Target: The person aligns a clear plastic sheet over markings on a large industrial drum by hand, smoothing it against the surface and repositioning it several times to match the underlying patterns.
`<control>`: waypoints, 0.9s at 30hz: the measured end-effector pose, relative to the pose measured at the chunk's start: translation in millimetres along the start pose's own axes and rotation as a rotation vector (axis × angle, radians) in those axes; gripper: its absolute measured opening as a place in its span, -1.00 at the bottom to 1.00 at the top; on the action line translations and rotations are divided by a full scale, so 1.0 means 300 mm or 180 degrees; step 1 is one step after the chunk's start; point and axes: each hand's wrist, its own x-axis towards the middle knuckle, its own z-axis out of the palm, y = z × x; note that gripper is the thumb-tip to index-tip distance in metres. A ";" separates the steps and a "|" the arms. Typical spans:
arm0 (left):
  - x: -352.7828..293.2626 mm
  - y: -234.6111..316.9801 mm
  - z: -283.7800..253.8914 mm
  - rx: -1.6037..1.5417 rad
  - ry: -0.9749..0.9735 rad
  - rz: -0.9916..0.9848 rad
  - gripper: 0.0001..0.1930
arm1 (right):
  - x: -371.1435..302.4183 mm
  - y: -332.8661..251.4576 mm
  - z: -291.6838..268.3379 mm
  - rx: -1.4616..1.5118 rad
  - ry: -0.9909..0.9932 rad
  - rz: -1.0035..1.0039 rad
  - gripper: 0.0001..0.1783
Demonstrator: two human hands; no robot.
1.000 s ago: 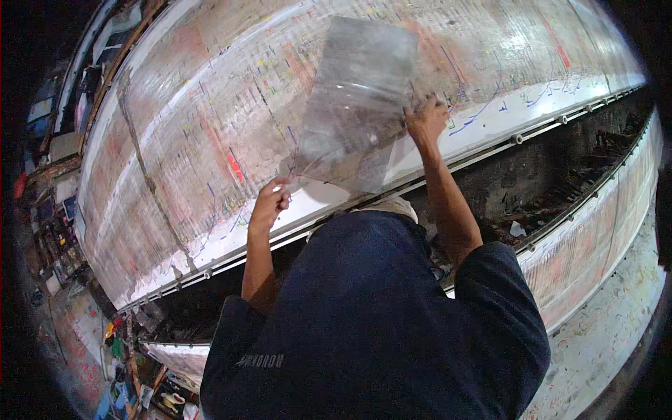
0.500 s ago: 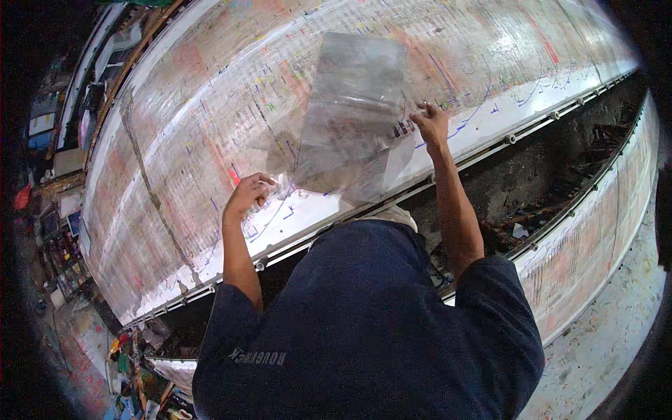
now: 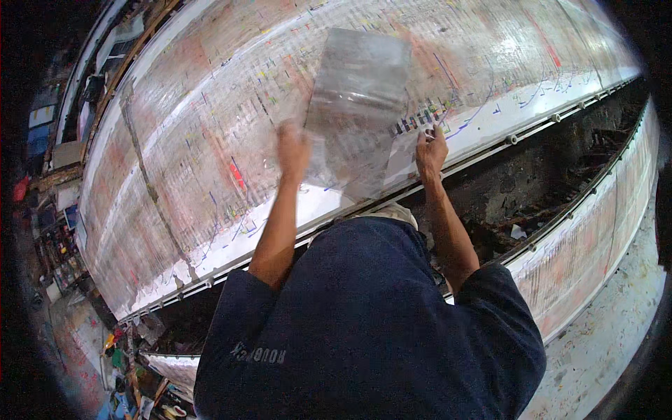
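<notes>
A grey, see-through plastic sheet (image 3: 360, 73) lies at a slant over the paint-stained curved-looking work surface (image 3: 189, 133), its glossy fold catching light. At the sheet's lower left edge is my left hand (image 3: 294, 150), raised and smeared by motion, so its fingers cannot be read. My right hand (image 3: 432, 150) is to the right of the sheet's lower end, thumb and fingertips drawn together in a pinch. Whatever lies between them is too small to make out. Just above those fingertips runs a row of short dark bars (image 3: 414, 123). Paler see-through layers overlap below the sheet.
A white rail with round fittings (image 3: 511, 140) edges the surface nearest me. Beyond a dark gap on the right stands a second stained surface (image 3: 560, 280). Clutter with bottles and boards (image 3: 59, 245) fills the left side. A stained floor (image 3: 602, 336) shows at lower right.
My left hand has moved up and right, to the sheet's edge. My right hand has come down slightly, with its fingers closer together. More dark bars show beside the sheet.
</notes>
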 end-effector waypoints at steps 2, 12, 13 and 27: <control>-0.024 0.180 0.124 -0.1258 -0.0848 0.0201 -0.69 | -0.042 -0.119 -0.013 0.0112 -0.0206 0.0404 -0.55; 0.012 0.477 0.452 -0.2622 -0.2188 -0.0606 -0.66 | -0.078 -0.156 -0.029 0.2243 -0.0814 0.0782 -0.70; 0.015 0.474 0.443 -0.2582 -0.2382 -0.0756 -0.71 | -0.079 -0.153 -0.024 0.2424 -0.0792 0.0905 -0.71; 0.010 0.475 0.374 -0.3071 -0.2813 -0.1963 -0.72 | -0.069 -0.163 -0.016 0.2735 -0.1065 0.1040 -0.65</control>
